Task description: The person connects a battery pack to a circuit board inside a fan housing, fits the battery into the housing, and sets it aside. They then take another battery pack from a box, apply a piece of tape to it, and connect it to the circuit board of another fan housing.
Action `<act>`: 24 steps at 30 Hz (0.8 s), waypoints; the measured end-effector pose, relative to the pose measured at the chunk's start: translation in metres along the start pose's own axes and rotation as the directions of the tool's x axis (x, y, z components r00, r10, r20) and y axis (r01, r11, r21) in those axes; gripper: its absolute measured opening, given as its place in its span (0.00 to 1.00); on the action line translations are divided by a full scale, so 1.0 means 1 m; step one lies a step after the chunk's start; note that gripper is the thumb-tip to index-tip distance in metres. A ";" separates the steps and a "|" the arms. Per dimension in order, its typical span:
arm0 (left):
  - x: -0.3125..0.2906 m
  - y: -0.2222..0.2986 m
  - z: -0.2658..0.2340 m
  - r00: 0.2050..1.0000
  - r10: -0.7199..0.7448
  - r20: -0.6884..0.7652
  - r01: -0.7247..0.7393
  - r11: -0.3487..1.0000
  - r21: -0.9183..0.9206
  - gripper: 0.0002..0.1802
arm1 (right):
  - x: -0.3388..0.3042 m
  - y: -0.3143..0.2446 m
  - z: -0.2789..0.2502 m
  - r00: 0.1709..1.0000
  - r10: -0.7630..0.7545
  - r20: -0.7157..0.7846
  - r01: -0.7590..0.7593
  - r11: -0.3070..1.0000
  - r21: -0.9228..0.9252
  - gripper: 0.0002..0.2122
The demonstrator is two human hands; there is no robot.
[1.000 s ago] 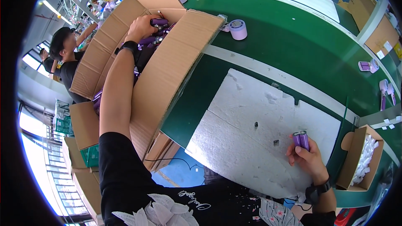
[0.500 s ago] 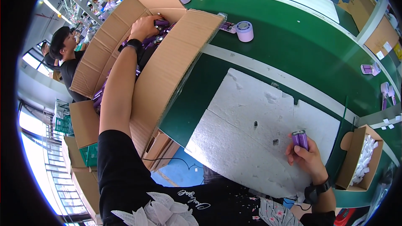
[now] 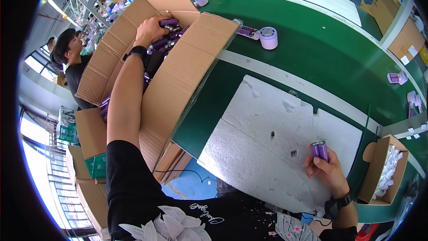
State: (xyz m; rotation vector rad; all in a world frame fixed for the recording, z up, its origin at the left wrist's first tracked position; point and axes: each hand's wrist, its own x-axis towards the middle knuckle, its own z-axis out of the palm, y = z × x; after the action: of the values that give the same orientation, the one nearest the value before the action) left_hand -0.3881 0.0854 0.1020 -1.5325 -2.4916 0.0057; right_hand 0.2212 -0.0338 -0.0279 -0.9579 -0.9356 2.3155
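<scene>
My left hand (image 3: 150, 31) reaches into the big open cardboard box (image 3: 189, 58), its fingers closed on a purple battery pack (image 3: 168, 22). More purple battery packs (image 3: 166, 43) lie in a jumble around and below that hand, partly hidden by my forearm and the box flap. Over the white foam board (image 3: 254, 125), my right hand (image 3: 329, 169) grips a battery pack of two purple cylindrical cells side by side (image 3: 319, 151). The thumb lies across its near end, and the far ends point away from me.
A small carton of white pieces (image 3: 387, 172) stands right of the board. Beyond a pale rail, lavender round-headed devices (image 3: 268, 38) lie on the green belt (image 3: 321, 58). A white sheet (image 3: 325, 1) rests farther back. At left, a co-worker in black (image 3: 73, 67) is behind the box.
My left hand has shifted slightly left inside the box, and the purple pack at its fingers shows more. Lavender devices on the belt have moved rightward. My right hand stays almost still.
</scene>
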 end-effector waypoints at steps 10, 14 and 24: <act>0.007 -0.025 -0.001 0.979 -0.096 -0.182 0.054 0.973 -0.223 0.30 | 0.004 0.002 0.000 1.000 -0.003 0.028 0.003 1.000 0.014 0.21; 0.009 -0.036 -0.008 0.944 -0.165 -0.286 0.055 0.933 -0.356 0.29 | 0.009 0.003 0.000 0.999 0.002 0.043 -0.002 1.000 0.015 0.21; 0.011 -0.088 -0.050 0.909 -0.309 -0.280 -0.104 0.481 -0.870 0.19 | 0.022 0.010 0.007 0.997 -0.023 0.070 0.021 0.999 0.030 0.19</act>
State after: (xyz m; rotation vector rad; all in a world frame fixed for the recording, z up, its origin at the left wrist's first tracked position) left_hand -0.4615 0.0494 0.1630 -1.3772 -2.2580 -1.6950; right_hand 0.2008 -0.0294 -0.0409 -0.8557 -0.9332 2.3515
